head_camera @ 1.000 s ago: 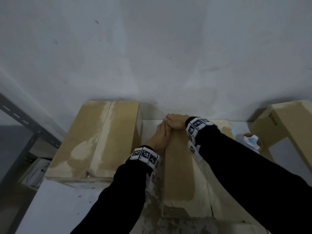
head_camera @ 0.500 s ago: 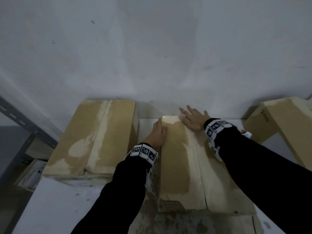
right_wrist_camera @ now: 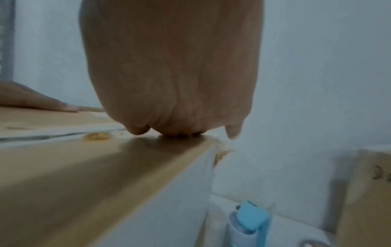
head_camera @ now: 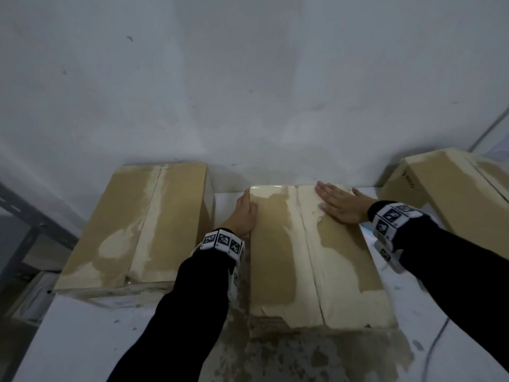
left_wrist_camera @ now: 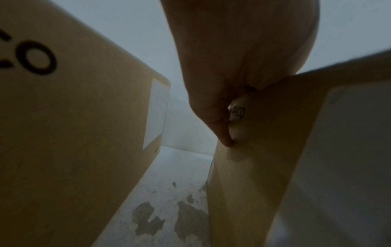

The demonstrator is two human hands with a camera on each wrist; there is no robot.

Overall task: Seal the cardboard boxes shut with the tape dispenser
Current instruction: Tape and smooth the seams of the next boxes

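Pressing down on the middle box (head_camera: 316, 260), which sits at the bench's (head_camera: 82, 340) back edge against the wall, you have your right hand (head_camera: 343, 206) spread flat on its top near the far right corner. Your left hand (head_camera: 243, 213) lies with straight fingers along the upper left side. Stiff but light cardboard like this will likely slide if pushed sideways, so brace both side walls. The tape dispenser (right_wrist_camera: 250, 215) stands on the bench just beside the box's right side, untouched.
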